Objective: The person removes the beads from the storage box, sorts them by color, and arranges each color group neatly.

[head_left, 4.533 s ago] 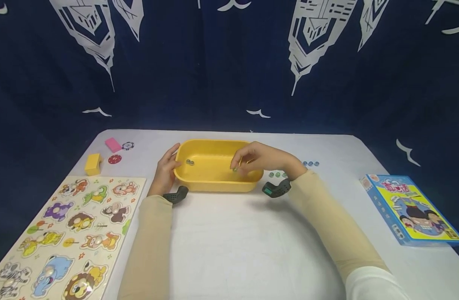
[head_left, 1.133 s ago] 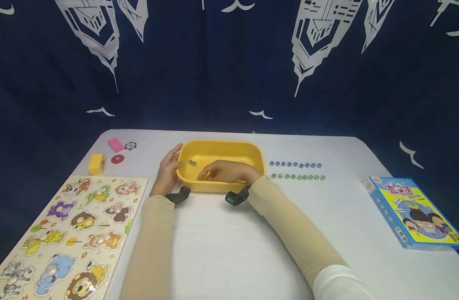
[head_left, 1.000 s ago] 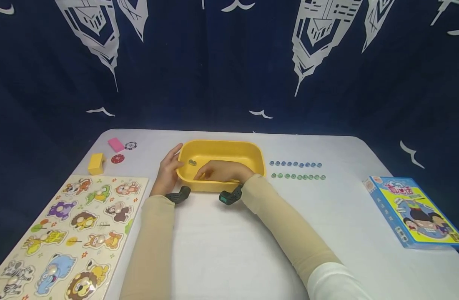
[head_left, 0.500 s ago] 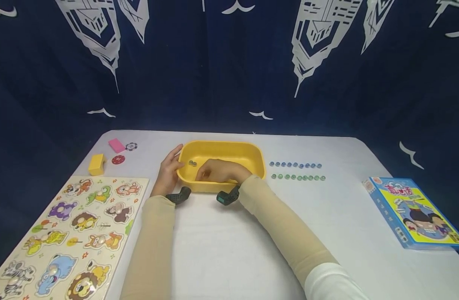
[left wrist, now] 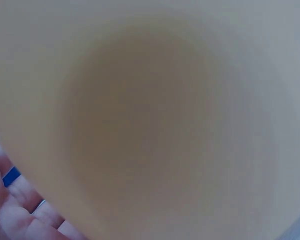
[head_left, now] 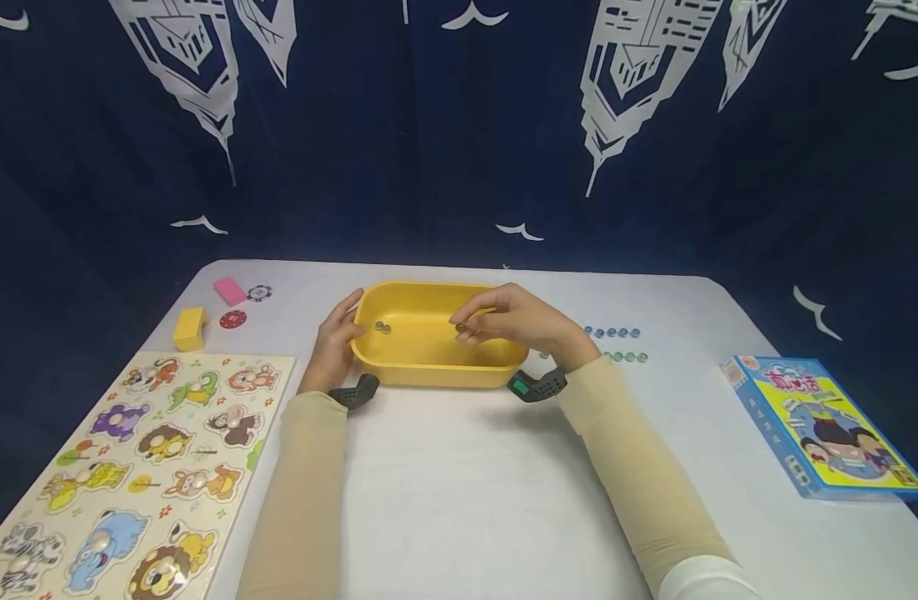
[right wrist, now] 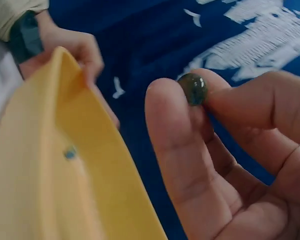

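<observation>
A yellow plastic tub (head_left: 428,373) stands near the back middle of the table. My left hand (head_left: 331,346) grips its left end, with the thumb at the rim; in the left wrist view the blurred tub wall (left wrist: 150,125) fills most of the picture, beside part of that hand (left wrist: 22,215). Above the right half of the tub, my right hand (head_left: 522,321) pinches a glass marble (right wrist: 194,89) between thumb and fingertip. Two more marbles (head_left: 383,327) lie inside the tub at its left. Right of it, blue marbles (head_left: 612,332) and green marbles (head_left: 629,357) form two rows, partly hidden by my right hand.
An animal puzzle board (head_left: 158,467) covers the left front. Behind it are a yellow block (head_left: 190,328), a pink block (head_left: 230,291), a red chip (head_left: 233,319) and a black-and-white chip (head_left: 259,293). A blue-and-yellow box (head_left: 834,429) lies at the right edge. A dark curtain (head_left: 398,167) hangs behind.
My right hand has come up from the tub's floor and moved right, now with a marble between its fingertips. The left hand has kept its hold on the tub.
</observation>
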A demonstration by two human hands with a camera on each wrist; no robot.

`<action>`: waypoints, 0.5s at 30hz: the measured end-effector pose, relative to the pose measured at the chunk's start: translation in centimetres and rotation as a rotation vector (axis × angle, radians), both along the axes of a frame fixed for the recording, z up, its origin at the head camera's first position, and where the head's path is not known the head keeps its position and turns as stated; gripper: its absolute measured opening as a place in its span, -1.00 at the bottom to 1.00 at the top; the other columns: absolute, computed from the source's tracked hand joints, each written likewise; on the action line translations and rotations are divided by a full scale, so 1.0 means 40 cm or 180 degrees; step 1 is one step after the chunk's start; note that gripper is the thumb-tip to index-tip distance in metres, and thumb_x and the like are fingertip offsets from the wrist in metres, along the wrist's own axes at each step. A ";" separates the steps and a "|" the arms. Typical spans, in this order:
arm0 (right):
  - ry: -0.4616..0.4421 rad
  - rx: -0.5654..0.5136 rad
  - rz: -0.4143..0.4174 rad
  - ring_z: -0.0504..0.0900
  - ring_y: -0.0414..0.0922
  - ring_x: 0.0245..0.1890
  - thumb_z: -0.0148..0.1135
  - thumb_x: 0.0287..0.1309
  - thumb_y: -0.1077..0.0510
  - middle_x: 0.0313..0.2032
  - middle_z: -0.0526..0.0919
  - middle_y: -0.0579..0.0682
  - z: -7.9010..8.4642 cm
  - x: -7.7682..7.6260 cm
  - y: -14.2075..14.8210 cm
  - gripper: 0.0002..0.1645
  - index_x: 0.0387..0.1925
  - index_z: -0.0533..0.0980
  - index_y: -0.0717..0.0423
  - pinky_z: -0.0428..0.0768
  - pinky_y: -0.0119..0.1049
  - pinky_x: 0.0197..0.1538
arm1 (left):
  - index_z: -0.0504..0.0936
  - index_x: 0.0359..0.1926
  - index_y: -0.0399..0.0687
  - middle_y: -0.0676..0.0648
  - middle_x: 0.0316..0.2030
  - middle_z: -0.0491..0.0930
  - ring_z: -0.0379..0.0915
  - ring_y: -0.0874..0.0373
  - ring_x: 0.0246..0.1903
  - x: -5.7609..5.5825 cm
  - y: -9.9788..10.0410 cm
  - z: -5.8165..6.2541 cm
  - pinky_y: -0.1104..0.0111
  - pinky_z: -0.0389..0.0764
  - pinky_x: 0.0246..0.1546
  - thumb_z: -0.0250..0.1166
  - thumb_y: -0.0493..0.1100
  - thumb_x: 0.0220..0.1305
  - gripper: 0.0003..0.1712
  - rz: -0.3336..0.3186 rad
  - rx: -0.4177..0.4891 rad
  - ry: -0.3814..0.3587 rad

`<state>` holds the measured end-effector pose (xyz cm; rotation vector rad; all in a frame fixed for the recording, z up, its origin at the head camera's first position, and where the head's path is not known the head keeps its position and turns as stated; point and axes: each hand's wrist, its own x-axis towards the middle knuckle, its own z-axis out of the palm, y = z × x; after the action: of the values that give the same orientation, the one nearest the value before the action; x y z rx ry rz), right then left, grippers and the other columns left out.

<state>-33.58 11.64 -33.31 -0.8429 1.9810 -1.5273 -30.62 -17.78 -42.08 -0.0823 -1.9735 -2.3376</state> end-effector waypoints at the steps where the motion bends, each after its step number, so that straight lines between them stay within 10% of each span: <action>1: -0.0021 -0.0044 -0.0074 0.67 0.23 -0.06 0.18 0.25 0.36 -0.04 0.64 0.39 0.001 0.000 0.022 -0.66 0.02 0.55 0.50 0.63 -0.05 0.12 | 0.08 0.55 -0.03 -0.20 0.45 0.23 0.20 -0.04 0.42 0.001 0.001 0.001 0.19 0.28 0.40 -0.06 -0.35 0.19 -0.15 0.0006 -0.0009 -0.0007; 9: -0.0006 -0.0128 -0.0756 0.71 -0.06 -0.13 0.29 0.16 0.34 -0.06 0.70 0.12 0.004 0.004 0.196 -0.67 0.00 0.62 0.25 0.64 -0.21 0.07 | 0.07 0.56 -0.04 -0.23 0.46 0.20 0.17 -0.06 0.43 0.001 0.001 0.001 0.15 0.26 0.41 -0.08 -0.37 0.19 -0.15 -0.0027 -0.0036 0.0001; 15: -0.0133 -0.0833 -0.1316 0.73 -0.14 -0.21 0.20 0.25 0.41 -0.23 0.69 -0.05 -0.011 -0.010 0.313 -0.76 -0.16 0.66 0.10 0.68 -0.32 -0.01 | 0.07 0.56 -0.07 -0.22 0.46 0.20 0.16 -0.05 0.43 0.000 0.000 0.000 0.17 0.25 0.41 -0.08 -0.37 0.19 -0.15 -0.0025 -0.0008 -0.0005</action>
<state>-33.98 24.17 -33.74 -0.5078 2.0405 -2.0531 -30.60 -17.78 -42.07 -0.0883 -1.9804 -2.3408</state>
